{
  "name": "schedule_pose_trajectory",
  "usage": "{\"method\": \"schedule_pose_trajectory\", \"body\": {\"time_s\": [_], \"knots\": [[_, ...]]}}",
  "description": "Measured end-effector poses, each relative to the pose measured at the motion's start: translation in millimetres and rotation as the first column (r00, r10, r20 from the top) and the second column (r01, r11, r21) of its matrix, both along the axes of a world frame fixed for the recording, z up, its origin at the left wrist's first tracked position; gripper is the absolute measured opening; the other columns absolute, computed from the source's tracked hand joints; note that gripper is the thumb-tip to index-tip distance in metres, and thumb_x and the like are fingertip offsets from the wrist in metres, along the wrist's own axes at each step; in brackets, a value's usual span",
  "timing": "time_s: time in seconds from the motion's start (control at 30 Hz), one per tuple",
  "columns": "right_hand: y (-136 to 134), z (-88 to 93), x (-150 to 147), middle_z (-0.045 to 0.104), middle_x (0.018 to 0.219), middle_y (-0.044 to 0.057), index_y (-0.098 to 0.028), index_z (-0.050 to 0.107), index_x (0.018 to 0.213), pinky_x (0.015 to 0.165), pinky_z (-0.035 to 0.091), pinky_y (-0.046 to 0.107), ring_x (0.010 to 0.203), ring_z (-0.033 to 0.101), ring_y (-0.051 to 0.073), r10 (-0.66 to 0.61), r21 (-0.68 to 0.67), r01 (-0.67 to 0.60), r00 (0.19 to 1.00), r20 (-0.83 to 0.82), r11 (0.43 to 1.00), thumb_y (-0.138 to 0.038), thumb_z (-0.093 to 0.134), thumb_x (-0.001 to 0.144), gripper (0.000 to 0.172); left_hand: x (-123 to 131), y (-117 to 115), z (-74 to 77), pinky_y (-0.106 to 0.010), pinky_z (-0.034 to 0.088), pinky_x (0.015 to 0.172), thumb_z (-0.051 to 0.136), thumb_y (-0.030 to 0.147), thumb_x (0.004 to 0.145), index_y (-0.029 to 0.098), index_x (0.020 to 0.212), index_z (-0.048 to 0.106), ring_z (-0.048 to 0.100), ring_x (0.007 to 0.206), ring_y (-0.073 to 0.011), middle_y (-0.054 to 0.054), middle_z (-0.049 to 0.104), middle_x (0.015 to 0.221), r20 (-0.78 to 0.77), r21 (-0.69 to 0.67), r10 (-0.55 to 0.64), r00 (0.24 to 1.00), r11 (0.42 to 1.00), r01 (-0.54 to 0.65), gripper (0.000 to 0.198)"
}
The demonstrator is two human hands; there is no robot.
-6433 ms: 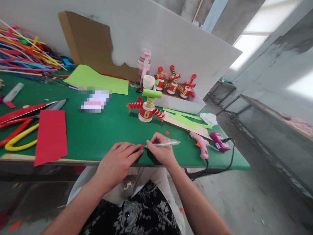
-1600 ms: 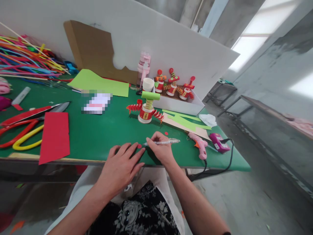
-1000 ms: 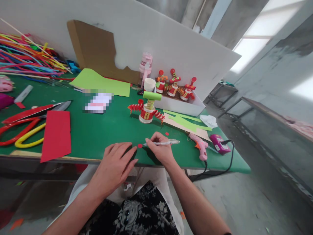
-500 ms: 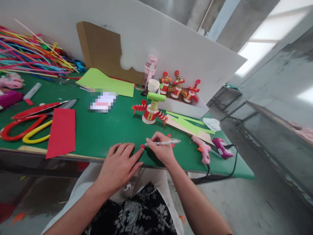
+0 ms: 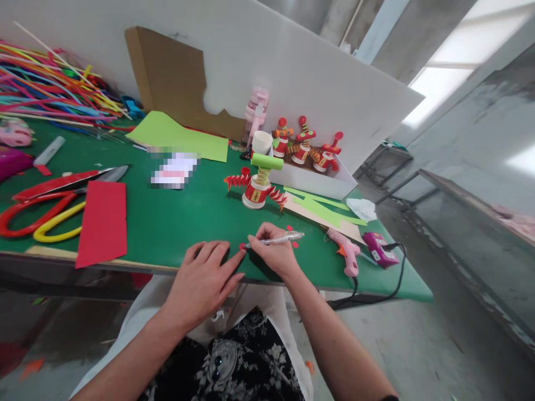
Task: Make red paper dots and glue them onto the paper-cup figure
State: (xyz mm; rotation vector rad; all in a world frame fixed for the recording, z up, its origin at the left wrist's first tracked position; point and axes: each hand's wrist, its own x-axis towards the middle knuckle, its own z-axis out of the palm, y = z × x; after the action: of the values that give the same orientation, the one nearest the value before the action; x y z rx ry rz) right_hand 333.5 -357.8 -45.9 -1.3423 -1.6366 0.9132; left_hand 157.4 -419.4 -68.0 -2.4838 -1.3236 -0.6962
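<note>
My right hand (image 5: 273, 253) grips a clear pen (image 5: 278, 240), its tip on a small red paper dot (image 5: 241, 246) near the front edge of the green table (image 5: 175, 217). My left hand (image 5: 204, 278) lies flat beside the dot, fingers spread, a fingertip touching its edge. Two more red dots (image 5: 292, 236) lie just right of the pen. Behind them stands a red paper-cup figure (image 5: 256, 186) with a green roll on top and folded red arms.
A pink glue gun (image 5: 345, 253) with a black cord and a purple box (image 5: 376, 249) lie to the right. A white box (image 5: 311, 178) holds more cup figures. At left are a red sheet (image 5: 102, 223), red and yellow scissors (image 5: 45, 214), green paper (image 5: 179, 139) and coloured sticks (image 5: 50, 92).
The left hand slid back a little, then returned its fingertip to the dot. The right hand and pen stayed at the dot. The view shifted slightly.
</note>
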Motion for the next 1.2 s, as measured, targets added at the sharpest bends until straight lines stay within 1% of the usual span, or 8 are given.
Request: {"method": "schedule_pose_trajectory", "body": {"time_s": [0.17, 0.43, 0.57, 0.87, 1.2], "knots": [[0.0, -0.5, -0.1, 0.046, 0.05, -0.006, -0.023, 0.044, 0.056, 0.046, 0.031, 0.022, 0.049, 0.039, 0.01, 0.0, 0.01, 0.0, 1.0, 0.016, 1.0, -0.032, 0.062, 0.072, 0.026, 0.9, -0.6, 0.1, -0.048, 0.044, 0.09, 0.047, 0.033, 0.096, 0.02, 0.125, 0.066, 0.058, 0.108, -0.0314, -0.016, 0.066, 0.114, 0.029, -0.032, 0.002, 1.0, 0.999, -0.001, 0.037], [-0.1, -0.4, 0.3, 0.045, 0.051, -0.006, -0.023, 0.045, 0.057, 0.047, 0.031, 0.023, 0.049, 0.039, 0.01, -0.008, -0.008, 0.008, 1.0, -0.017, 1.0, -0.035, 0.062, 0.071, 0.026, 0.3, 0.1, -0.8, -0.048, 0.044, 0.087, 0.044, 0.035, 0.098, 0.019, 0.125, 0.066, 0.057, 0.106, -0.032, -0.017, 0.065, 0.113, -0.023, 0.007, 0.002, 1.0, 1.0, -0.002, 0.038], [0.4, 0.6, 1.6, 0.044, 0.05, -0.007, -0.023, 0.044, 0.056, 0.047, 0.031, 0.024, 0.048, 0.037, 0.01, -0.001, -0.029, 0.0, 0.998, -0.057, 1.0, -0.038, 0.062, 0.07, 0.027, 0.0, -0.3, -0.4, -0.047, 0.044, 0.088, 0.046, 0.034, 0.097, 0.019, 0.125, 0.066, 0.058, 0.106, -0.0317, -0.017, 0.065, 0.113, -0.009, 0.007, -0.005, 1.0, 1.0, 0.005, 0.038], [-0.4, -0.9, 0.6, 0.045, 0.051, -0.006, -0.023, 0.044, 0.056, 0.048, 0.03, 0.024, 0.049, 0.038, 0.01, 0.023, -0.001, -0.023, 1.0, -0.018, 1.0, -0.038, 0.061, 0.071, 0.026, 0.1, 0.2, 0.6, -0.047, 0.044, 0.087, 0.046, 0.034, 0.097, 0.019, 0.125, 0.066, 0.057, 0.106, -0.0315, -0.017, 0.065, 0.112, -0.021, 0.014, 0.003, 1.0, 1.0, -0.002, 0.037], [1.2, -1.4, 2.0, 0.044, 0.051, -0.006, -0.023, 0.044, 0.057, 0.049, 0.03, 0.024, 0.049, 0.037, 0.01, 0.017, -0.014, -0.017, 1.0, -0.02, 1.0, -0.04, 0.06, 0.07, 0.027, 0.0, 0.2, -1.5, -0.045, 0.043, 0.087, 0.045, 0.035, 0.098, 0.019, 0.124, 0.067, 0.058, 0.105, -0.0304, -0.016, 0.066, 0.111, -0.006, 0.039, -0.002, 1.0, 0.999, 0.002, 0.038]]}}
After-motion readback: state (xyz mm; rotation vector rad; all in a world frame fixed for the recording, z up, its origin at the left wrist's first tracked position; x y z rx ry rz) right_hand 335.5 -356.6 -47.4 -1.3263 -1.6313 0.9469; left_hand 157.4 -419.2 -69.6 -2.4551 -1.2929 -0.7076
